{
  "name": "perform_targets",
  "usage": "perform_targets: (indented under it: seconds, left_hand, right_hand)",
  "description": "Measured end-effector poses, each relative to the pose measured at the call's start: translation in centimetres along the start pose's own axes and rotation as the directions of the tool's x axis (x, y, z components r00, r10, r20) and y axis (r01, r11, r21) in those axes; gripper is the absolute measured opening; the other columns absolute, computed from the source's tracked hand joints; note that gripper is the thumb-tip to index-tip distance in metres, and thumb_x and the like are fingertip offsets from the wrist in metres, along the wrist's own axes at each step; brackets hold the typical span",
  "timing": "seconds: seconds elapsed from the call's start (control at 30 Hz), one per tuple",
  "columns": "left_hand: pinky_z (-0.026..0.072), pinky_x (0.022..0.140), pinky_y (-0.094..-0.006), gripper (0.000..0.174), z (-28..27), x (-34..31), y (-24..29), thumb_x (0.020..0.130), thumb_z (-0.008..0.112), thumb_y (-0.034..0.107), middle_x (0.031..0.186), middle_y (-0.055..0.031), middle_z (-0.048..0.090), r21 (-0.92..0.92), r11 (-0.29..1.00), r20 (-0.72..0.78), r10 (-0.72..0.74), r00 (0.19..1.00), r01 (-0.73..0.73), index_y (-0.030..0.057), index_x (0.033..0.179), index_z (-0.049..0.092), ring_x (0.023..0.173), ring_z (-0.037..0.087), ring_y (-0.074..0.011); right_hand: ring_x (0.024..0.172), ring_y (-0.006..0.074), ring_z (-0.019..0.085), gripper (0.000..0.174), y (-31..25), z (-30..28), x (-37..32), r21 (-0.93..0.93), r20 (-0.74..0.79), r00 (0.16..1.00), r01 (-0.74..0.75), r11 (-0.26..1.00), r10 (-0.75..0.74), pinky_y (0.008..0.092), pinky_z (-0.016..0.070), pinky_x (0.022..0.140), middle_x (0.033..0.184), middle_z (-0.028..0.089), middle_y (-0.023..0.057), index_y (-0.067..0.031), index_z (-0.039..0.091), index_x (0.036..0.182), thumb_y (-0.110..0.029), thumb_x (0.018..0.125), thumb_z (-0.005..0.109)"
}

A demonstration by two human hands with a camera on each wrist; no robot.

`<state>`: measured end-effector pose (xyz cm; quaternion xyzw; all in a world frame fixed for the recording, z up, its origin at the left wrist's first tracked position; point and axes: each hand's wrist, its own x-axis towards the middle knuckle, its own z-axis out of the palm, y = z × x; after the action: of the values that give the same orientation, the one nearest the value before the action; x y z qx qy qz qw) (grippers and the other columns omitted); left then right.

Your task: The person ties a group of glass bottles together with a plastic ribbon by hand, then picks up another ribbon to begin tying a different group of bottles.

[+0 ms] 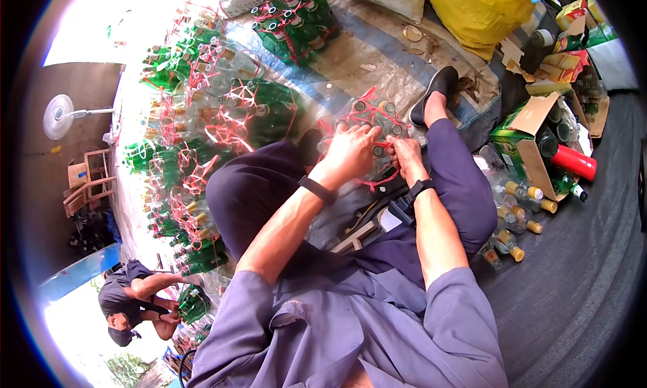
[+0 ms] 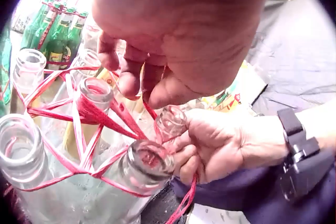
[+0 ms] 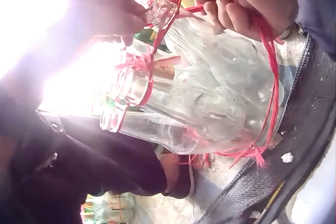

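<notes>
A bundle of clear glass bottles (image 3: 220, 98) stands between the person's legs, its necks laced together with red plastic twine (image 2: 79, 124). Over the bottle mouths, the left hand (image 1: 349, 152) curls its fingers down, the fingertips pinching a strand of twine beside one neck (image 2: 171, 120). From the other side the right hand (image 1: 407, 160) grips twine close to that same neck, and a loose tail (image 2: 184, 203) hangs below its fingers. More twine (image 3: 274, 93) runs down the bundle's side to a frayed knot (image 3: 257, 155) low on the glass.
Tied green and clear bottles (image 1: 202, 118) are massed on the left, with another green bundle (image 1: 296, 24) ahead. An open carton (image 1: 532, 132) and loose bottles (image 1: 515, 213) lie to the right. A yellow sack (image 1: 478, 14) is at the far side. Another person (image 1: 138, 297) sits at lower left.
</notes>
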<state>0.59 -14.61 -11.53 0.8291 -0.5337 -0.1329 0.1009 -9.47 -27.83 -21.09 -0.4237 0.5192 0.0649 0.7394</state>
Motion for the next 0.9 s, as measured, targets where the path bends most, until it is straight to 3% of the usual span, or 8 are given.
perform_targets:
  seconds: [0.17,0.23,0.27,0.33,0.43,0.67,0.73,0.9]
  left_hand:
    - [0.0424,0.076,-0.0423,0.032,-0.5,0.5,-0.9,0.072,0.06,0.007,0.082,-0.0084,0.069,-0.076,0.997,-0.057,-0.018,0.998,0.014,0.0082,0.104,0.063,0.086,0.068,-0.027]
    - [0.042,0.076,-0.0428,0.029,-1.2,0.7,-0.8,0.071,0.061,0.007,0.08,-0.0083,0.069,-0.071,0.996,-0.017,-0.046,0.999,0.045,0.0089,0.1,0.063,0.084,0.068,-0.0276]
    - [0.0416,0.075,-0.0434,0.028,-1.4,0.7,-0.9,0.07,0.06,0.007,0.078,-0.0091,0.069,-0.087,0.995,0.012,-0.046,0.999,0.047,0.0096,0.098,0.062,0.084,0.069,-0.0281]
    - [0.0412,0.075,-0.044,0.027,-1.7,1.0,-1.0,0.07,0.06,0.007,0.077,-0.0099,0.068,-0.103,0.994,0.042,-0.043,0.998,0.047,0.0102,0.097,0.062,0.083,0.069,-0.0286]
    - [0.0445,0.071,-0.0465,0.022,-1.8,1.3,-1.1,0.07,0.061,0.009,0.075,-0.013,0.067,-0.082,0.993,0.13,-0.071,0.989,0.082,0.0093,0.092,0.062,0.08,0.068,-0.032]
    - [0.0514,0.068,-0.0474,0.02,-1.1,1.5,-1.2,0.072,0.063,0.015,0.075,-0.0178,0.066,-0.233,0.948,0.104,-0.196,0.975,0.216,0.0058,0.09,0.06,0.078,0.066,-0.0398]
    - [0.0513,0.068,-0.0476,0.021,-1.2,1.5,-1.1,0.073,0.063,0.016,0.076,-0.0181,0.066,-0.224,0.947,0.116,-0.211,0.971,0.232,0.0059,0.09,0.06,0.078,0.066,-0.04]
    - [0.0514,0.068,-0.0471,0.022,-1.3,1.4,-1.5,0.072,0.064,0.02,0.076,-0.0164,0.067,-0.256,0.94,0.111,-0.204,0.973,0.226,0.0066,0.089,0.061,0.077,0.067,-0.0388]
  right_hand:
    - [0.045,0.0076,0.045,0.024,1.4,-0.2,1.2,-0.162,-0.041,0.98,0.186,0.969,-0.195,0.0259,0.0322,0.04,0.06,0.055,-0.0018,-0.007,0.067,0.074,-0.027,0.087,0.07]
    - [0.05,0.0193,0.057,0.03,2.2,-0.5,2.2,-0.393,0.014,0.896,0.414,0.821,-0.445,0.0335,0.0421,0.045,0.06,0.062,0.0066,-0.0033,0.068,0.069,-0.028,0.086,0.069]
    - [0.05,0.0193,0.057,0.03,2.7,-0.6,2.6,-0.392,0.013,0.896,0.413,0.822,-0.444,0.0335,0.0421,0.045,0.06,0.062,0.0066,-0.0033,0.068,0.069,-0.028,0.086,0.069]
    - [0.066,0.0376,0.068,0.039,2.1,-0.1,1.6,-0.753,-0.075,0.81,0.337,0.565,-0.582,0.0448,0.051,0.062,0.069,0.068,0.019,0.0015,0.071,0.075,-0.035,0.087,0.065]
    - [0.084,0.0468,0.067,0.05,1.2,-0.2,-0.3,-0.814,-0.04,0.89,0.235,0.531,-0.455,0.0507,0.0506,0.081,0.081,0.068,0.0267,0.0037,0.072,0.084,-0.044,0.09,0.057]
    - [0.105,0.0502,0.062,0.056,0.1,-0.7,-2.6,-0.817,-0.043,0.965,0.114,0.565,-0.258,0.0541,0.0484,0.092,0.108,0.066,0.0331,0.0074,0.071,0.1,-0.045,0.094,0.052]
    - [0.09,0.0465,0.066,0.055,-0.7,-0.8,-3.3,-0.842,0.0,0.904,0.23,0.489,-0.427,0.0518,0.0494,0.082,0.085,0.067,0.0295,0.0038,0.073,0.084,-0.044,0.095,0.048]
    - [0.079,0.0426,0.067,0.029,-1.6,-1.5,-4.8,-0.672,0.215,0.841,0.497,0.549,-0.497,0.0477,0.0511,0.073,0.077,0.065,0.0272,0.0046,0.069,0.082,-0.022,0.087,0.059]
